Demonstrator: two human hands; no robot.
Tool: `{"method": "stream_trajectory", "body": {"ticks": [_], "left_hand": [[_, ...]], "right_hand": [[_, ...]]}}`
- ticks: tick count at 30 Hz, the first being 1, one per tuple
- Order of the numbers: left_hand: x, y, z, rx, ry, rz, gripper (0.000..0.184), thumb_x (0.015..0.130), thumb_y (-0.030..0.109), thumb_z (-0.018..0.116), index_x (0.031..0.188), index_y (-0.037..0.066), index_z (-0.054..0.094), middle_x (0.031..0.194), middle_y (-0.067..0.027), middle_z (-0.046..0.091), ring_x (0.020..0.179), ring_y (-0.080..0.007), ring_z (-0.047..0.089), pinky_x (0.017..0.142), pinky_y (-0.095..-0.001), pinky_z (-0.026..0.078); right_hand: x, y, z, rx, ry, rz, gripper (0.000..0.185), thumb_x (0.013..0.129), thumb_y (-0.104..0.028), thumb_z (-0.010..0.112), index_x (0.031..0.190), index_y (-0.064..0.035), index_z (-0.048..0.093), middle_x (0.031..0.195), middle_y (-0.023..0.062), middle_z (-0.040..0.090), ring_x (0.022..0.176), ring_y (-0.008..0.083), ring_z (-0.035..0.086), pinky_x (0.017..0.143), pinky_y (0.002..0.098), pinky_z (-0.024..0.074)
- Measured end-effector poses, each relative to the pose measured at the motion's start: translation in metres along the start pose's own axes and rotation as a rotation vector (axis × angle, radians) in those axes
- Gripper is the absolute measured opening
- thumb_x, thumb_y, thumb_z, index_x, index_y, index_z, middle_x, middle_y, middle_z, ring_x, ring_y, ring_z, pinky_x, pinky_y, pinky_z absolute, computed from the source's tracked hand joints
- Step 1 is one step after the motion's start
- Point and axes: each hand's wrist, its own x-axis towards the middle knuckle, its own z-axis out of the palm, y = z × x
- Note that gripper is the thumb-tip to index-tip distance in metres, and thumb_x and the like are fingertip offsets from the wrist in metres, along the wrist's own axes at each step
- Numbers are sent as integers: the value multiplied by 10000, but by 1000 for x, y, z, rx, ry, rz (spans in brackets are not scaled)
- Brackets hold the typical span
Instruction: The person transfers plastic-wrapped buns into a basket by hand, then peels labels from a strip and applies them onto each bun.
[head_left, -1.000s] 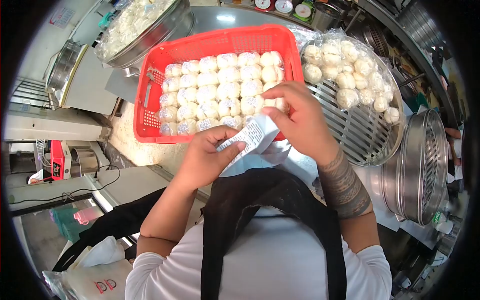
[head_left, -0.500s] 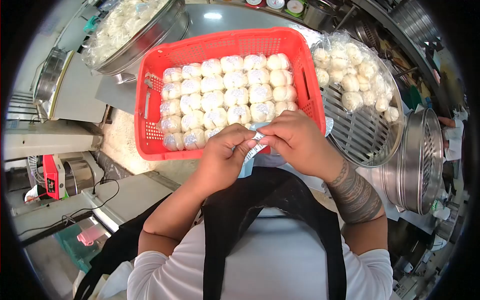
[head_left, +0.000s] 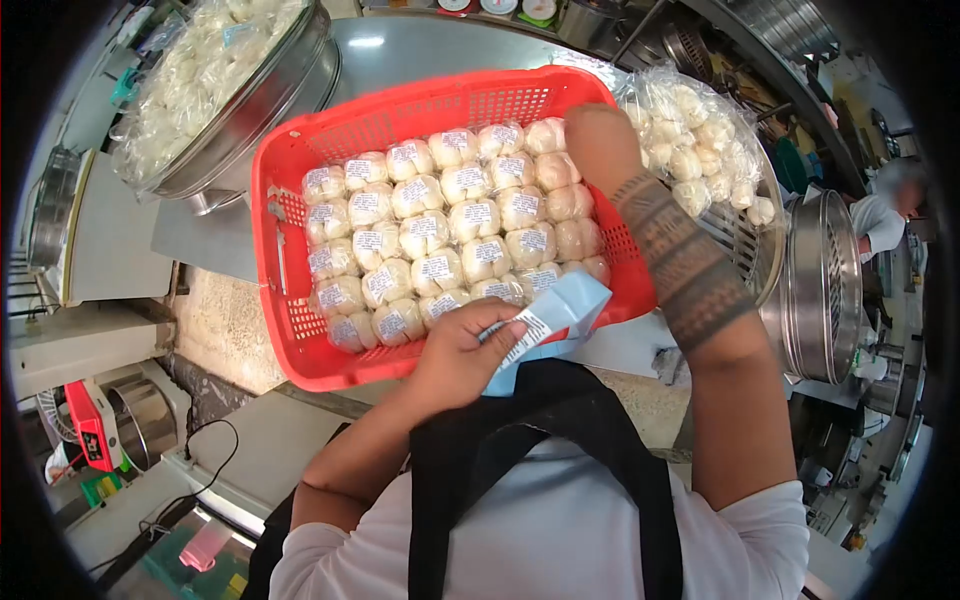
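Observation:
My left hand point(head_left: 468, 350) is closed on a pale blue strip of printed labels point(head_left: 575, 300), held over the near edge of the red basket point(head_left: 305, 365). Rows of plastic-wrapped white buns point(head_left: 435, 270) fill the basket, most with a printed label on top; the rightmost column shows none. My right hand point(head_left: 600, 135) reaches over the basket's far right corner, by the top of that column. Its back faces the camera and its fingers are hidden, so what it may hold cannot be seen.
Bagged buns point(head_left: 690, 140) lie on a slatted steamer tray point(head_left: 735, 235) at right. Stacked steel steamers point(head_left: 825, 290) stand beyond it. A large steamer point(head_left: 250, 110) of bagged buns is at upper left. Another person point(head_left: 880, 222) is at far right. Scales point(head_left: 498, 6) sit at the back.
My right hand has left the label strip and moved up to the basket's far right corner. My left hand still holds the strip. The view has shifted, with the basket lower in it.

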Motion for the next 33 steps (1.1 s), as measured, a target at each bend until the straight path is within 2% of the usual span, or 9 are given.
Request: {"method": "stream_trajectory", "body": {"ticks": [5, 11, 15, 17, 20, 24, 30, 31, 33], "left_hand": [[-1, -5, -10, -46, -86, 25, 128, 1022, 30, 663, 1108, -45, 721, 1021, -65, 713, 945, -125, 639, 860, -283, 514], [0, -3, -15, -67, -95, 75, 114, 1001, 58, 684, 1073, -15, 736, 934, -89, 713, 877, -142, 657, 800, -295, 523], [1, -5, -17, -66, -108, 81, 112, 1001, 62, 683, 1069, -14, 731, 934, -90, 713, 874, -145, 658, 797, -300, 524], [3, -3, -18, -78, -122, 67, 110, 1001, 64, 683, 1066, -12, 731, 926, -93, 709, 873, -151, 660, 797, -302, 524], [2, -4, -15, -38, -85, 86, 113, 1004, 67, 681, 1067, -14, 729, 926, -87, 712, 876, -143, 658, 801, -299, 524], [0, -5, -16, -150, -98, -69, 118, 1011, 81, 684, 1059, -20, 722, 955, -66, 726, 891, -118, 647, 806, -291, 524], [0, -8, -8, -111, -49, -78, 119, 1049, 87, 643, 1057, -14, 707, 942, -42, 748, 876, -84, 668, 792, -257, 535], [0, -9, -5, -118, -14, -60, 111, 1046, 83, 647, 1055, -10, 707, 939, -30, 741, 850, -77, 656, 766, -249, 531], [-2, -5, -2, -103, 31, -72, 103, 1042, 81, 654, 1053, -4, 710, 931, -21, 735, 830, -73, 647, 746, -244, 522]], "right_hand": [[30, -11, 33, -318, -142, -105, 179, 914, -144, 602, 970, -108, 768, 1047, 83, 745, 1051, 261, 678, 905, 442, 485], [24, -17, 58, -387, -201, -86, 219, 927, -161, 582, 1031, -111, 768, 1063, 84, 742, 1086, 264, 657, 931, 465, 462], [7, -25, 56, -235, -229, -4, 285, 945, -196, 547, 1105, -53, 735, 1139, 126, 727, 1128, 281, 640, 957, 486, 456], [-11, -36, 63, -225, -215, 15, 327, 952, -208, 524, 1133, -11, 712, 1181, 158, 715, 1161, 296, 628, 984, 495, 450], [-41, -45, 89, -396, 89, -24, 362, 952, -219, 499, 1124, 35, 691, 1198, 192, 705, 1189, 315, 614, 1030, 521, 437], [-15, -60, -1, -25, -694, 106, 474, 946, -216, 514, 1285, 99, 617, 1324, 267, 644, 1276, 367, 583, 1056, 558, 447], [2, -28, 74, 43, -217, 84, 499, 992, -248, 535, 1353, 96, 557, 1461, 291, 546, 1410, 401, 497, 1156, 533, 412], [2, -33, 75, 71, -283, 151, 496, 1014, -288, 537, 1358, 69, 559, 1505, 281, 513, 1454, 402, 458, 1207, 530, 365], [1, -37, 76, 200, -255, 105, 502, 1018, -310, 543, 1360, 58, 564, 1492, 263, 531, 1443, 379, 466, 1192, 540, 369]]}}
